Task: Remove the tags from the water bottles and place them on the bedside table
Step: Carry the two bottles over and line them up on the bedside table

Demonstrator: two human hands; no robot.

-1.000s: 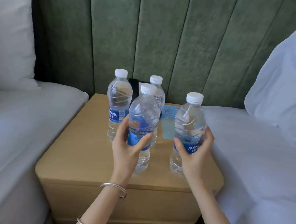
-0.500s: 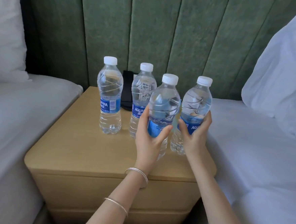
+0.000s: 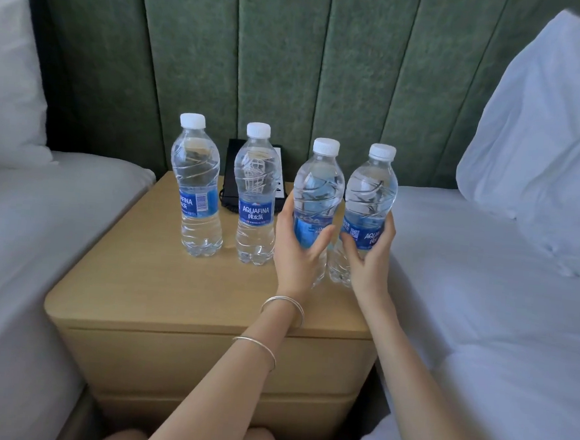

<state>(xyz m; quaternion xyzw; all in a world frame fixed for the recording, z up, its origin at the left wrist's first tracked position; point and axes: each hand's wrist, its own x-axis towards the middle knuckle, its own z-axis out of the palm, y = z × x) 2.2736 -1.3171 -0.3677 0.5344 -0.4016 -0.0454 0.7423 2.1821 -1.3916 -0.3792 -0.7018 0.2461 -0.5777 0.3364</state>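
Four clear water bottles with white caps and blue labels stand in a rough row on the wooden counter [image 3: 161, 279] between two beds. The left hand [image 3: 296, 251] is wrapped around bottle three [image 3: 318, 194] at its label, thumb to the right and fingers behind; whether its base rests on the counter or sits just above it cannot be told, as the hand covers it. The right hand [image 3: 368, 256] grips bottle four [image 3: 369, 198] at the label too, thumb on the near side and fingers curling round the right. These two bottles stand just beside each other, nearly touching, at the counter's right edge. Bottle one [image 3: 196, 192] and bottle two [image 3: 255, 200] stand free and upright further left, near each other but apart, with neither hand on them. No tag shows on any bottle neck. A black box [image 3: 231, 174] sits at the back of the counter, behind bottle two and against the green padded headboard [image 3: 292, 65]. Two thin silver bangles [image 3: 284, 305] circle the left wrist and forearm. White bedding [image 3: 499, 303] lies to the right, with a pillow [image 3: 545, 134] leaning on the headboard, and a grey-white bed [image 3: 23, 235] lies to the left.
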